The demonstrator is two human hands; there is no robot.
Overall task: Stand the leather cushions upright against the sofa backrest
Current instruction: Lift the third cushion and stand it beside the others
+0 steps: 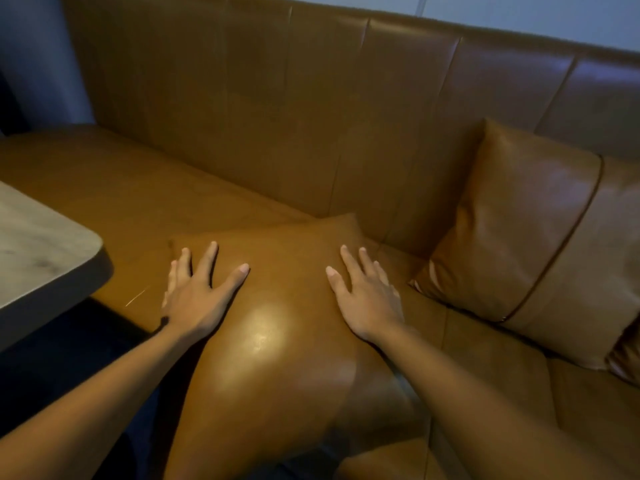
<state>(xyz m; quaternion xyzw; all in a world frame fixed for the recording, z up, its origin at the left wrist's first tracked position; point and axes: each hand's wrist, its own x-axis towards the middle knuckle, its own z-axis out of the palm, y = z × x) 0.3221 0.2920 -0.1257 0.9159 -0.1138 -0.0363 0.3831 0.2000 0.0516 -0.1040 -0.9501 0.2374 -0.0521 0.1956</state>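
Cushions in tan leather sit on a long sofa whose backrest (311,109) runs from upper left down toward the right edge, its panels split by vertical seams. The seat (114,199) stretches bare and open to the left of the cushions, giving free room along the backrest there. A grey table (38,244) with a rounded corner stands at the left, close to the seat's front edge, narrowing the space on that side.

The flat cushion (277,327) lies face up on the seat, its long axis running from the near edge toward the backrest, its far corner close to the base of the backrest, its near end hanging over the seat's front. The upright cushion (526,233) leans against the backrest at the right, tilted slightly, with a dark piped seam running down it; its lower left corner lies near the flat cushion's right side.

The left hand (197,292) and right hand (367,296) rest apart on the flat cushion, palms down, fingers spread and pointing toward the backrest, clasping nothing.

No writing or label can be read.
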